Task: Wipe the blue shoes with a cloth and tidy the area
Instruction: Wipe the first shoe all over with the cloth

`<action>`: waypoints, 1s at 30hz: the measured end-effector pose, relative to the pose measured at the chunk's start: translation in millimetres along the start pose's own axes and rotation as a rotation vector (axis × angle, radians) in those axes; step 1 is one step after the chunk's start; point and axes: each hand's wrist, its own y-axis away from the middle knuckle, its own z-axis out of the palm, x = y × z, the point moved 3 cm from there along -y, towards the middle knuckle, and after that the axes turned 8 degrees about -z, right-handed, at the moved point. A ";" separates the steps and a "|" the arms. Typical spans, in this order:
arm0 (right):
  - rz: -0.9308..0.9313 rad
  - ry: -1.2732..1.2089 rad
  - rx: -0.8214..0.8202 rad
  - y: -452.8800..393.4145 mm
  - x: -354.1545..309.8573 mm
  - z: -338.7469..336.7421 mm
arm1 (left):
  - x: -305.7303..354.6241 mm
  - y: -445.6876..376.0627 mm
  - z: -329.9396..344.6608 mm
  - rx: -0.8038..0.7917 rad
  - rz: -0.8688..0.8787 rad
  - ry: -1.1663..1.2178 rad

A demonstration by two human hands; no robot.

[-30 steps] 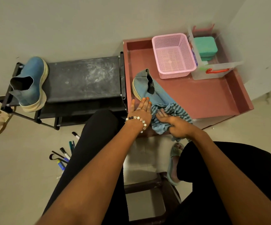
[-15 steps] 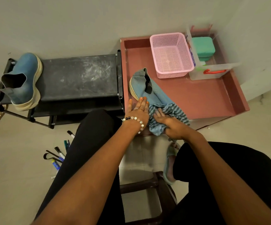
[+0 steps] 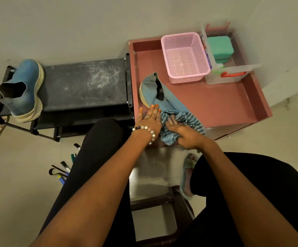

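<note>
Right hand (image 3: 185, 134), fingers bunched on the cloth (image 3: 177, 124), rubbed the toe of the shoe (image 3: 159, 98) lying in the tray (image 3: 225, 104); left hand (image 3: 149, 118), fingers straight and together, pressed beside it, apparently steadying. Second shoe (image 3: 24, 90) stood left of the tray.

A blue shoe (image 3: 159, 97) lay on its side on the pink surface (image 3: 225, 104). The left hand (image 3: 149, 120) rested flat-fingered on it, while the right hand (image 3: 183, 133) pressed a striped cloth (image 3: 182, 118) against its toe. A second blue shoe (image 3: 25, 90) stood on the black rack (image 3: 84, 84), well apart.
</note>
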 end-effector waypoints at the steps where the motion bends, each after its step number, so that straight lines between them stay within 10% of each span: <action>1: -0.012 -0.013 0.019 -1.7 -1.1 0.9 | -0.3 0.4 -0.7 0.000 -0.002 -0.009; 9: 0.023 -0.181 -0.169 39.4 24.0 -10.6 | -2.3 -0.7 2.1 0.031 0.011 0.037; 19: -0.022 -0.010 0.058 -9.9 -4.4 -2.4 | 0.1 -3.3 2.0 0.021 0.001 0.002; 26: 0.067 -0.318 -0.039 30.7 6.4 -20.4 | -2.1 -3.3 1.5 0.043 0.018 0.102; 30: 0.176 -0.348 0.250 55.6 13.8 -51.2 | -1.1 -2.7 -8.0 0.159 0.013 0.140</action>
